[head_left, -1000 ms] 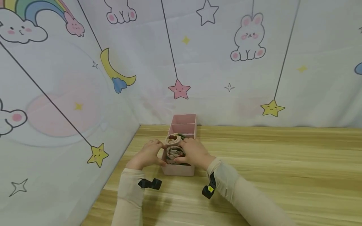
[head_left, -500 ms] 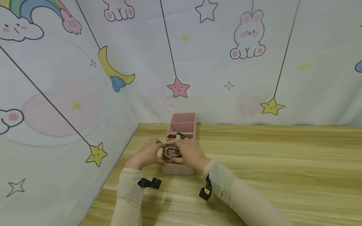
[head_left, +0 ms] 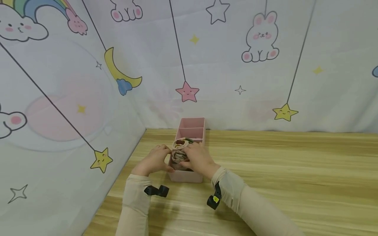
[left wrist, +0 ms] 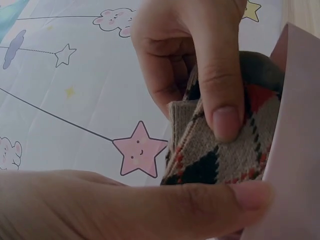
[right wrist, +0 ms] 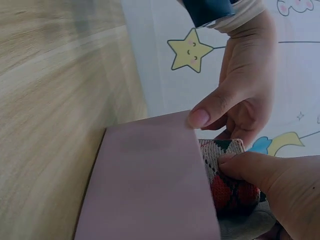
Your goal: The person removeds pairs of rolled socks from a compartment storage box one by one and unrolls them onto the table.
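A pink divided box (head_left: 186, 177) stands on the table, and a rolled argyle sock (head_left: 178, 156) sits in its front compartment. My right hand (head_left: 200, 160) pinches that sock from the right; its thumb (left wrist: 226, 122) lies on the grey, black and red knit in the left wrist view. My left hand (head_left: 154, 160) holds the box at its front left corner, thumb (right wrist: 201, 118) on the rim in the right wrist view. Just behind, a cream-edged roll (head_left: 174, 144) with dark red and green parts shows. Some right fingers are hidden inside the box.
The box's rear compartments (head_left: 192, 124) reach back close to the patterned cloth wall (head_left: 224, 111). Wood-grain tabletop (head_left: 280, 177) spreads to the right. A second cloth wall (head_left: 68, 164) borders the left side.
My right hand has shifted slightly left with the front rolled sock, whose coiled end now shows at a different tilt. My left hand stays at the box corner.
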Motion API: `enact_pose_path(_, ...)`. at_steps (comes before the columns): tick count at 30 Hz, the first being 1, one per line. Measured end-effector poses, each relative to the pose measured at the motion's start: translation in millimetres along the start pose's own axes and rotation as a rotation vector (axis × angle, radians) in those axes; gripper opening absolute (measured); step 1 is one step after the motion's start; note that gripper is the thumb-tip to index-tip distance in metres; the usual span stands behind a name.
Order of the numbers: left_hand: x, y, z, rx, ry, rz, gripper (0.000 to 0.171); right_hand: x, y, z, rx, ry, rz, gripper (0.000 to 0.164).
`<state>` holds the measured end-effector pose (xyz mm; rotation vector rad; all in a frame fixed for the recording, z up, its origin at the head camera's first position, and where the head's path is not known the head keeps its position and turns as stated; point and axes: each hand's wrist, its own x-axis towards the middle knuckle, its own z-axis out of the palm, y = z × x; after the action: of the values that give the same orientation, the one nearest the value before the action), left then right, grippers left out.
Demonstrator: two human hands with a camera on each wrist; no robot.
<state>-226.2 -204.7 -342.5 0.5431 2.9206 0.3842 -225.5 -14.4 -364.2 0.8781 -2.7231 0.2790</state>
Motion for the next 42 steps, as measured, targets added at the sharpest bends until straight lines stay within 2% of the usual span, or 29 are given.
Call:
enact_pose_path(4, -1.1, 2.8, -2.0, 0.012, -0.005, -0.003, 0.066, -1.3, 1.3, -6.5, 0.039, 0.034, -0.002, 0.045)
enact_pose_path(9, -3.0, 5.5, -3.3, 0.001, -0.022, -0.01, 0.067, -2.9, 2.7, -12.8, 0.02, 0.058, 0.014, 0.045)
enact_pose_path(14, -5.1, 4.3, -4.2, 0.019, 0.001, -0.007, 0.071, -4.0, 1.6, -20.7, 0.025, 0.073, 0.019, 0.047)
enact_pose_path(27, -4.8, 13.5, -5.6, 0.002, 0.116, 0.094, 0.066, -17.7, 10.8, -40.4, 0.042, 0.184, 0.083, 0.042)
enact_pose_path(34, -2.4, 22.0, -4.1, -0.021, 0.226, 0.172, 0.055, -28.4, 19.7, -46.6, 0.035, 0.227, 0.108, 0.041)
enact_pose_path(42, 1.1, 33.7, 0.3, -0.025, 0.32, 0.235, 0.045, -46.8, 33.6, -50.8, 0.036, 0.246, 0.169, 0.044)
